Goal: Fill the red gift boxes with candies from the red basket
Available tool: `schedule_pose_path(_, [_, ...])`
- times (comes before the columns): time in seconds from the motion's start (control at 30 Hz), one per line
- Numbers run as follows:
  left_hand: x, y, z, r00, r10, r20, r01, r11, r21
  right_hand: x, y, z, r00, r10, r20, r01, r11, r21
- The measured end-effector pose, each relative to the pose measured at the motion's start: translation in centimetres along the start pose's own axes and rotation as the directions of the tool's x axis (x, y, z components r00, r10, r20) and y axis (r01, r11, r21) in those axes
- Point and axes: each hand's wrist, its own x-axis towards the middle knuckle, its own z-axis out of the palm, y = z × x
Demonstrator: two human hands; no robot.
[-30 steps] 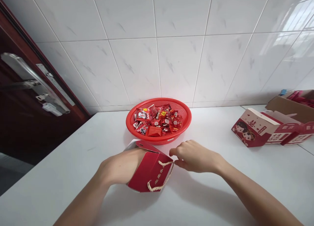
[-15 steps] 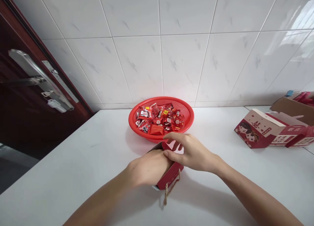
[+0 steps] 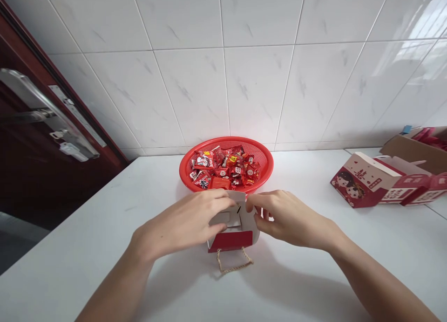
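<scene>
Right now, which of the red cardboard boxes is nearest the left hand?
The open red cardboard box with a white interior, between the left hand and right hand; the printed red-and-cream boxes sit farther right, touched by neither.

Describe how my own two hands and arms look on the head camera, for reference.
Left hand and right hand: both bare, no gloves. No sleeves, watch, bracelet or rings show on either forearm; a small dark spot marks the left wrist.

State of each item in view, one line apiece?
Box between the hands: open
Rope handle: on box's near side
Basket: holding wrapped packets
Left hand: fingers apart
Right hand: at box's right edge
Carton: open
Keys: hanging
</scene>
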Motion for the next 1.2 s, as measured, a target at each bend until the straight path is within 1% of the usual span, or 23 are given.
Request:
schedule_pose_path(0.1, [-0.3,-0.4,-0.1,0.997,-0.041,-0.059,0.044,0.998,0.055,-0.2,0.1,-0.2,0.999,0.041,0.028,-0.04,0.998,-0.048])
schedule_pose_path(0.2, [-0.5,-0.7,0.0,0.988,-0.136,-0.069,0.141,0.987,0.076,-0.2,0.3,-0.3,0.998,0.043,0.054,-0.042,0.999,-0.009])
schedule_pose_path(0.27, [-0.5,-0.9,0.1,0.981,-0.193,-0.034,0.195,0.979,0.052,-0.2,0.5,-0.3,0.994,0.031,0.106,-0.038,0.997,0.07])
schedule_pose_path(0.3, [-0.4,-1.1,0.1,0.98,-0.2,0.005,0.2,0.979,0.029,-0.1,0.6,-0.4,0.989,0.024,0.144,-0.043,0.991,0.127])
schedule_pose_path(0.37, [-0.2,-1.5,0.0,0.983,-0.159,0.092,0.163,0.986,-0.042,0.2,1.1,-0.5,0.976,0.015,0.217,-0.071,0.965,0.251])
schedule_pose_path(0.43, [0.0,-2.0,-0.2,0.983,-0.115,0.145,0.134,0.983,-0.125,0.5,1.8,-0.8,0.965,0.004,0.263,-0.098,0.934,0.344])
schedule_pose_path(0.5, [0.3,-2.6,-0.5,0.977,-0.133,0.165,0.162,0.97,-0.181,0.8,2.8,-1.1,0.953,-0.015,0.301,-0.114,0.906,0.408])
schedule_pose_path(0.57, [0.6,-3.3,-0.8,0.966,-0.154,0.206,0.197,0.958,-0.21,1.0,3.9,-1.3,0.942,-0.036,0.333,-0.119,0.894,0.433])
schedule_pose_path(0.7, [1.2,-4.2,-1.1,0.94,-0.112,0.321,0.192,0.954,-0.228,1.4,5.8,-1.4,0.927,-0.019,0.374,-0.122,0.929,0.349])
schedule_pose_path(0.8, [1.2,-4.1,-0.8,0.917,-0.152,0.37,0.223,0.962,-0.157,1.5,5.9,-1.1,0.922,-0.006,0.388,-0.119,0.947,0.298])
schedule_pose_path(0.9, [0.6,-3.5,-0.6,0.92,-0.17,0.353,0.216,0.972,-0.096,1.3,5.1,-1.1,0.934,0.005,0.356,-0.102,0.962,0.255])
schedule_pose_path(0.97, [0.1,-3.0,-0.6,0.937,-0.18,0.299,0.211,0.975,-0.075,1.1,4.6,-1.1,0.939,0.034,0.343,-0.109,0.973,0.204])
schedule_pose_path(1.07, [-0.3,-2.4,-1.0,0.955,-0.185,0.231,0.208,0.975,-0.082,0.7,3.9,-1.4,0.927,0.088,0.365,-0.136,0.985,0.109])
schedule_pose_path(1.13, [-0.4,-2.2,-1.1,0.953,-0.192,0.235,0.222,0.97,-0.104,0.5,3.5,-1.5,0.925,0.093,0.369,-0.123,0.991,0.059])
schedule_pose_path(1.2, [-0.4,-2.2,-1.1,0.944,-0.22,0.247,0.251,0.963,-0.1,0.3,3.2,-1.5,0.932,0.084,0.352,-0.103,0.994,0.036])
